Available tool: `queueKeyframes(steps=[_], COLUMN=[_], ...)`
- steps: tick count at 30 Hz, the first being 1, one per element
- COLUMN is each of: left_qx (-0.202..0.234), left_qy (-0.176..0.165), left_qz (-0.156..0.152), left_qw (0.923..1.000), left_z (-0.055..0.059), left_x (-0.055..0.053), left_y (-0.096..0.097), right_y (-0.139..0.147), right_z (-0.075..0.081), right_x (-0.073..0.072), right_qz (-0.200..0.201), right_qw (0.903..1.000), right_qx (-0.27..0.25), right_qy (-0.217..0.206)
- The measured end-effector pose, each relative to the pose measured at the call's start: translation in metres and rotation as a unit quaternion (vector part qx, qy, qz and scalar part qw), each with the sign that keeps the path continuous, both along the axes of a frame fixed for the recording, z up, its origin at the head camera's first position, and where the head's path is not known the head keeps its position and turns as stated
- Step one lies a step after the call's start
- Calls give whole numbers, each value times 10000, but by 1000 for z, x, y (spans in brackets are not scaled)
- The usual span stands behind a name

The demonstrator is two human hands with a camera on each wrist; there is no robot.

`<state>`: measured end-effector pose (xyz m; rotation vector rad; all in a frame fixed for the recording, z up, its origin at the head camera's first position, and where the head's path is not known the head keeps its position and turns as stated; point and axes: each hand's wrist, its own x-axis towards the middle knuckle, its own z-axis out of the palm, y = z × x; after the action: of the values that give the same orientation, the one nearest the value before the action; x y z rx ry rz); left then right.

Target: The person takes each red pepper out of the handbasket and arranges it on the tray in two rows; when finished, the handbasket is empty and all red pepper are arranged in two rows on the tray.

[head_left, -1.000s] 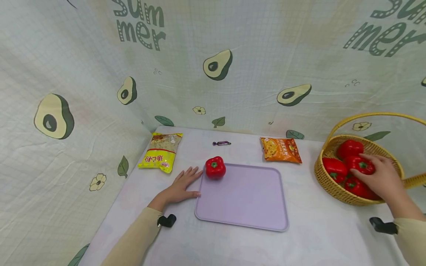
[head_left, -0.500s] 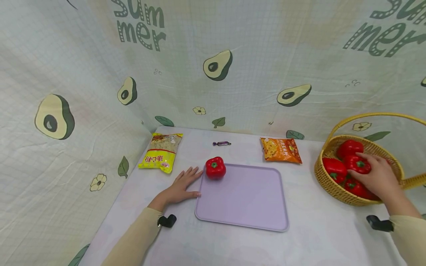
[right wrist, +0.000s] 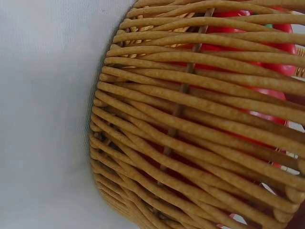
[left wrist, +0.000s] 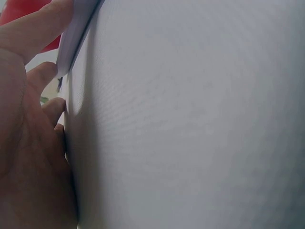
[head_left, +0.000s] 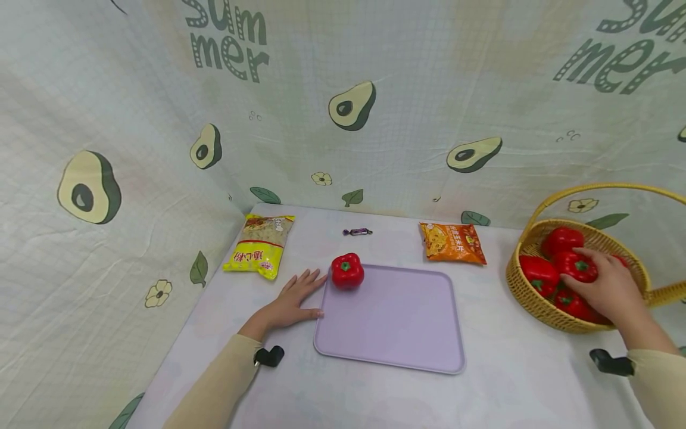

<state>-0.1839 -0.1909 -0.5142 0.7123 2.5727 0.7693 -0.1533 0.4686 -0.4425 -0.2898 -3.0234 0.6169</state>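
Observation:
My right hand point(head_left: 616, 287) reaches into a yellow wicker basket point(head_left: 527, 298), thumb and fingers spread around a red bell pepper point(head_left: 574, 266) on top of the pile. Several other red bell peppers point(head_left: 538, 274) lie around it. The basket's woven side point(right wrist: 190, 109) fills most of the right wrist view and hides the grip there. On the left, my left hand point(head_left: 293, 302) lies flat on the table, fingers straight, with fingertips at the left edge of a purple tray point(head_left: 391, 322). One red bell pepper point(head_left: 347, 271) stands in the tray's far left corner.
Behind the tray lie a yellow bag of pasta point(head_left: 259, 245), a small purple-wrapped candy point(head_left: 357, 232) and an orange snack bag point(head_left: 453, 242). The basket's tall handle point(head_left: 605, 185) arches over its far side. A printed cloth hangs behind the table.
My right hand has shifted slightly left together with the pepper it holds, which has tipped a little; over the last half second it barely moves. The left hand stays put.

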Motion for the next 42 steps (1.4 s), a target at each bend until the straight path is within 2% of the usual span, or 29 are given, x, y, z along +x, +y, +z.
queueKeyframes(steps=[9,16,29,42], left_qx=[-3,-16,-9,-17], left_qy=[24,-7,13,37], left_qz=[-15,25,5,-10], left_qw=[10000,10000,10000,10000], left_z=[0,1,1,0], left_x=[1,1,1,1], left_y=[0,1,1,0], right_y=[-3,-3,-19,-32], right_z=[-2,4,24,41], right_x=[2,5,15,21], right_qz=[-391,-579,-576,-637], right_qw=[9989,9978,9970,9966], right_qx=[-5,-111,-219,-267], right_qy=[276,295,467,456])
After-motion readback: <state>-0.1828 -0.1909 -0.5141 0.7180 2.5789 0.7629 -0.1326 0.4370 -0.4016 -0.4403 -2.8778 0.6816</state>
